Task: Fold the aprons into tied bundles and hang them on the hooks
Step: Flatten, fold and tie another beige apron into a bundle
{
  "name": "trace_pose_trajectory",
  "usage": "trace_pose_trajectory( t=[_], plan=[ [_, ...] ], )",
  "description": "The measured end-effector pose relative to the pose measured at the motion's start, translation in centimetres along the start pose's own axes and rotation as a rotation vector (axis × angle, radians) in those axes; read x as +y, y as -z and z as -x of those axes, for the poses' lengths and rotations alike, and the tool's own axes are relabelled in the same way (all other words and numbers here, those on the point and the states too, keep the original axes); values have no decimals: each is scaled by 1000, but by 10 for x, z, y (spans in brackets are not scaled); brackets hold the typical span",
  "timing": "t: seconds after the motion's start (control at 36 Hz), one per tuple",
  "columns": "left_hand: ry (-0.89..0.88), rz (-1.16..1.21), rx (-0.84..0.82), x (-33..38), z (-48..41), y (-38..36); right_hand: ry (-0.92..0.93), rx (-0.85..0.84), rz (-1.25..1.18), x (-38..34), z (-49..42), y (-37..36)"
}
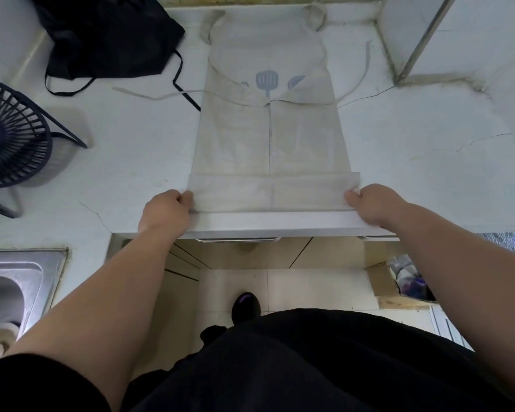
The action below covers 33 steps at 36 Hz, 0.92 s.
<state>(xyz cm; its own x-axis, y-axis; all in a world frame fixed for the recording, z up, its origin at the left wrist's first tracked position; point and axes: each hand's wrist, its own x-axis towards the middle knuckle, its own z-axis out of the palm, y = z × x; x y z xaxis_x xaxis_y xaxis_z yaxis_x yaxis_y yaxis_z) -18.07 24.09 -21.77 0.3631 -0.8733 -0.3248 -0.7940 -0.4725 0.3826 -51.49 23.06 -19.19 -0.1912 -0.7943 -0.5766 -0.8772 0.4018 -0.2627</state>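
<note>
steel sink (pixel 18 281), near left, set into the white counter (pixel 428 138). not part of the task.

desk fan (pixel 9 138), dark grille, left edge of the counter, well apart from the cloth.

black apron (pixel 107 37), far left, lying in a loose heap with thin dark straps trailing toward the middle. not yet folded. judged soft and light.

left tie (pixel 149 95), pale strap lying flat and running left from the waist of the beige apron. a black strap crosses it.

left hand (pixel 165 209), at the near edge of the counter. fingers are curled and pinch the left end of the folded band.

beige apron (pixel 268 138), centre of the counter, spread flat with both sides folded in to meet at a middle seam. the bib with its spatula print lies at the far end. the folded band (pixel 274 191) is turned over at the near hem. judged thin, limp and light, creasing easily and unlikely to slip. best taken at the two ends of the band, as now, so the roll keeps even.

right tie (pixel 360 75), curving away to the far right, free for knotting later.

right hand (pixel 372 203), pinching the right end of the band, level with the left hand.

hooks: none in view.
</note>
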Motion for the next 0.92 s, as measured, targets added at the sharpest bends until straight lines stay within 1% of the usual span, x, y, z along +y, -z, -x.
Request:
trace_pose_trajectory(
  t=[0.08,0.14,0.17,0.19,0.22,0.25,0.28,0.31,0.33,0.36,0.42,0.44,0.5,0.58,0.64,0.69,0.78,0.92],
  plan=[
    [10,-163,10,9,2,1,-40,36,90,-5,-4,-6],
    [9,-306,106,20,5,1,-109,113,70,-7,-5,-9],
    [-19,-341,165,27,8,1,-135,173,65,-9,-5,-10],
    [-90,-342,213,34,11,-1,-128,244,94,-13,-3,-10],
    [-220,-329,226,42,14,-4,-79,320,157,-19,-1,-10],
    [-392,-336,183,50,17,-9,5,388,233,-25,1,-10],
    [-563,-360,105,58,20,-17,115,427,306,-32,2,-12],
    [-694,-387,17,66,24,-25,235,438,364,-39,2,-15],
    [-768,-419,-74,73,27,-34,343,413,408,-45,2,-21],
    [-790,-449,-156,78,29,-42,429,360,439,-50,2,-29],
    [-767,-483,-258,83,30,-54,505,223,465,-56,1,-45],
    [-766,-488,-274,83,29,-58,506,169,462,-55,0,-52],
    [-765,-486,-270,77,25,-60,490,129,458,-51,-4,-58],
    [-645,-474,-230,63,13,-56,450,159,457,-41,-13,-55],
    [-558,-507,-211,52,4,-50,409,170,456,-36,-16,-52],
    [-505,-544,-189,40,-5,-42,375,177,456,-32,-18,-50],
    [-427,-539,-179,29,-14,-33,318,193,454,-25,-23,-47],
    [-426,-524,-183,28,-15,-30,296,201,408,-20,-26,-43]
  ],
)
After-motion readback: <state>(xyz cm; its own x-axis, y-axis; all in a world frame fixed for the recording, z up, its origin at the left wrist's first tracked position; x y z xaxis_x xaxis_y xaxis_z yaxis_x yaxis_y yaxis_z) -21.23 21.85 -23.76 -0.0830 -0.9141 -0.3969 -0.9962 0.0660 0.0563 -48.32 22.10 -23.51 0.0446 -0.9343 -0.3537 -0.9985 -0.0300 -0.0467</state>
